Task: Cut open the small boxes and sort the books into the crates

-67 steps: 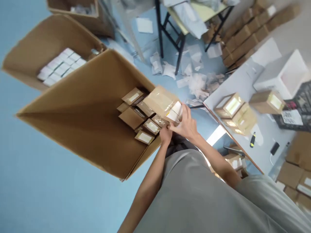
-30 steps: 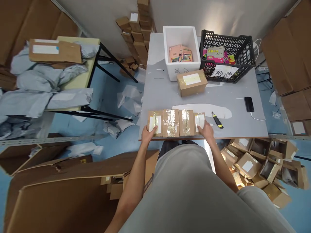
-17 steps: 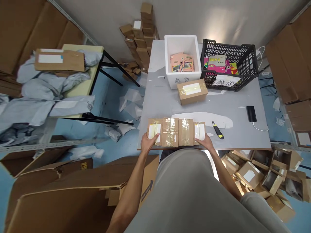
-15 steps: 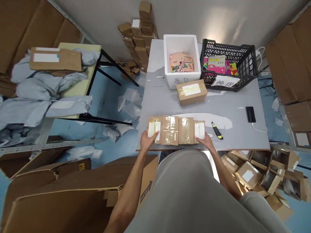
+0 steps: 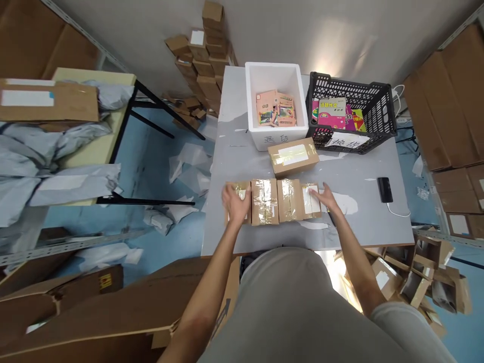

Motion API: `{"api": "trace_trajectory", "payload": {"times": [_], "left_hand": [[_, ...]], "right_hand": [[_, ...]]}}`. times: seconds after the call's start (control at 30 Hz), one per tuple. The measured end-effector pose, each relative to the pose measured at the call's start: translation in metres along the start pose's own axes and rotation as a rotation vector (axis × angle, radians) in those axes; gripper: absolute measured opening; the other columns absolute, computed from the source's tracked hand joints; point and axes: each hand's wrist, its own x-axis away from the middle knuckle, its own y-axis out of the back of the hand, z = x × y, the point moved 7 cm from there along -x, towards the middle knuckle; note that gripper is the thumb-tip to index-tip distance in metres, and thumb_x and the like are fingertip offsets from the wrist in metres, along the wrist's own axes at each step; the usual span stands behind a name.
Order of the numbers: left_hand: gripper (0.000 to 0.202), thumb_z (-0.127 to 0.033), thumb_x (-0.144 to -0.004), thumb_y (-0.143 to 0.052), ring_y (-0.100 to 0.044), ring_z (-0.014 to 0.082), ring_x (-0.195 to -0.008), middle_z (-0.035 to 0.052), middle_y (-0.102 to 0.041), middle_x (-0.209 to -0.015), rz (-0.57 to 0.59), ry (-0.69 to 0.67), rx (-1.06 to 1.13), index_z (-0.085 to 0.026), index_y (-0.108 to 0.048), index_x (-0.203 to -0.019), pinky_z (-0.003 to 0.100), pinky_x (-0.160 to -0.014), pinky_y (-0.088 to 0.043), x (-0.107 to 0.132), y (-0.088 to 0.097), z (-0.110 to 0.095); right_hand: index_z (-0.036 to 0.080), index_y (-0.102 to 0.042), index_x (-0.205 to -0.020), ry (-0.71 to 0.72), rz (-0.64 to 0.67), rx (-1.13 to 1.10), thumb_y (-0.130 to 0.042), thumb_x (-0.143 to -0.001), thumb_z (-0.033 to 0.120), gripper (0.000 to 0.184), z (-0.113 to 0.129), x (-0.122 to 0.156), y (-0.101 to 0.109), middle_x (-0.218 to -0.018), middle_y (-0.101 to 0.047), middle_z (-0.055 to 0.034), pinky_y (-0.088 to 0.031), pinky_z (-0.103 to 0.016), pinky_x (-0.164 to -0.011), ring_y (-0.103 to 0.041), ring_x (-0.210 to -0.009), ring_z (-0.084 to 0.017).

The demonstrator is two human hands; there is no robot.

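Note:
Four taped brown cardboard boxes [image 5: 278, 201] stand side by side in a row on the grey table [image 5: 359, 227]. My left hand [image 5: 235, 204] lies over the leftmost box [image 5: 242, 189] with its fingers spread, slightly blurred. My right hand [image 5: 328, 199] rests with flat, stretched fingers against the rightmost box [image 5: 310, 200]. Neither hand is wrapped around a box. A fifth taped box [image 5: 293, 156] with a white label sits just behind the row.
At the back of the table are a white foam box [image 5: 282, 138] of small cartons and a black crate [image 5: 381, 108] of books. A phone [image 5: 384, 189] lies on its cable at right. Opened boxes [image 5: 427, 272] litter the floor; a large carton [image 5: 113, 312] lies at lower left.
I turned from the big carton to the table and set down boxes. In the last half second the row slid away from the table's front edge, and my left hand moved onto the leftmost box.

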Motion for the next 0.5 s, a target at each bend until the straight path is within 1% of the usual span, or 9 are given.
{"api": "trace_trajectory", "payload": {"times": [0.07, 0.13, 0.17, 0.2, 0.27, 0.33, 0.4, 0.43, 0.5], "left_hand": [[0.087, -0.063, -0.108, -0.066, -0.035, 0.0406, -0.174, 0.0271, -0.039, -0.184, 0.085, -0.084, 0.163, -0.011, -0.043, -0.174, 0.054, -0.144, -0.026, -0.015, -0.031, -0.042], [0.083, -0.061, -0.109, -0.067, -0.043, 0.0394, -0.171, 0.0255, -0.043, -0.183, 0.217, -0.064, 0.295, -0.013, -0.046, -0.173, 0.052, -0.14, -0.035, -0.033, -0.066, -0.081], [0.081, -0.058, -0.108, -0.07, -0.045, 0.0403, -0.17, 0.0265, -0.045, -0.181, 0.281, -0.031, 0.325, -0.013, -0.048, -0.172, 0.053, -0.138, -0.038, -0.041, -0.082, -0.097], [0.079, -0.052, -0.107, -0.074, -0.05, 0.0411, -0.166, 0.0289, -0.05, -0.177, 0.338, 0.012, 0.339, -0.011, -0.051, -0.17, 0.053, -0.135, -0.042, -0.047, -0.096, -0.111], [0.07, -0.046, -0.104, -0.077, -0.064, 0.04, -0.153, 0.029, -0.065, -0.163, 0.399, 0.036, 0.369, -0.011, -0.059, -0.163, 0.052, -0.128, -0.049, -0.057, -0.114, -0.131], [0.065, -0.045, -0.102, -0.079, -0.071, 0.0383, -0.143, 0.026, -0.074, -0.151, 0.408, 0.029, 0.384, -0.014, -0.065, -0.157, 0.05, -0.123, -0.052, -0.061, -0.119, -0.142], [0.064, -0.047, -0.102, -0.08, -0.071, 0.0375, -0.142, 0.0245, -0.076, -0.149, 0.381, 0.008, 0.394, -0.014, -0.066, -0.156, 0.049, -0.123, -0.052, -0.062, -0.115, -0.143], [0.065, -0.048, -0.103, -0.079, -0.069, 0.0374, -0.143, 0.0249, -0.075, -0.15, 0.356, -0.009, 0.401, -0.013, -0.066, -0.156, 0.049, -0.124, -0.051, -0.06, -0.109, -0.142], [0.067, -0.05, -0.106, -0.077, -0.066, 0.0369, -0.147, 0.0252, -0.071, -0.156, 0.281, -0.062, 0.418, -0.012, -0.064, -0.16, 0.049, -0.127, -0.05, -0.056, -0.089, -0.138]], "right_hand": [[0.006, -0.041, -0.177, 0.038, -0.109, -0.1, -0.085, -0.093, 0.062, 0.11, 0.031, -0.034, 0.016, -0.186, -0.039, -0.0256, -0.036, -0.046, -0.141, -0.039, -0.174, -0.035], [0.005, -0.036, -0.18, 0.05, -0.157, -0.167, -0.078, -0.099, 0.054, 0.103, 0.063, -0.064, 0.025, -0.189, -0.033, -0.0248, -0.031, -0.046, -0.143, -0.034, -0.177, -0.032], [0.003, -0.04, -0.177, 0.042, -0.141, -0.207, -0.076, -0.101, 0.05, 0.096, 0.077, -0.076, 0.025, -0.187, -0.037, -0.0262, -0.033, -0.046, -0.141, -0.038, -0.175, -0.032], [0.002, -0.049, -0.172, 0.03, -0.105, -0.253, -0.076, -0.102, 0.046, 0.087, 0.089, -0.084, 0.023, -0.182, -0.046, -0.0265, -0.037, -0.047, -0.139, -0.045, -0.171, -0.033], [0.006, -0.067, -0.157, 0.019, -0.024, -0.314, -0.078, -0.101, 0.041, 0.067, 0.106, -0.092, 0.017, -0.165, -0.068, -0.0237, -0.047, -0.047, -0.132, -0.063, -0.155, -0.033], [0.009, -0.077, -0.146, 0.035, 0.032, -0.368, -0.079, -0.1, 0.04, 0.055, 0.114, -0.088, 0.011, -0.151, -0.078, -0.0193, -0.053, -0.045, -0.127, -0.072, -0.142, -0.031], [0.01, -0.079, -0.144, 0.077, 0.047, -0.442, -0.079, -0.099, 0.041, 0.055, 0.117, -0.077, 0.01, -0.152, -0.078, -0.0179, -0.051, -0.043, -0.128, -0.072, -0.143, -0.03], [0.009, -0.078, -0.145, 0.116, 0.052, -0.479, -0.08, -0.098, 0.043, 0.058, 0.118, -0.068, 0.01, -0.154, -0.077, -0.0179, -0.05, -0.043, -0.129, -0.071, -0.145, -0.03], [0.009, -0.078, -0.146, 0.216, 0.064, -0.532, -0.082, -0.095, 0.051, 0.067, 0.122, -0.045, 0.014, -0.155, -0.076, -0.0175, -0.049, -0.044, -0.13, -0.069, -0.147, -0.032]]}}
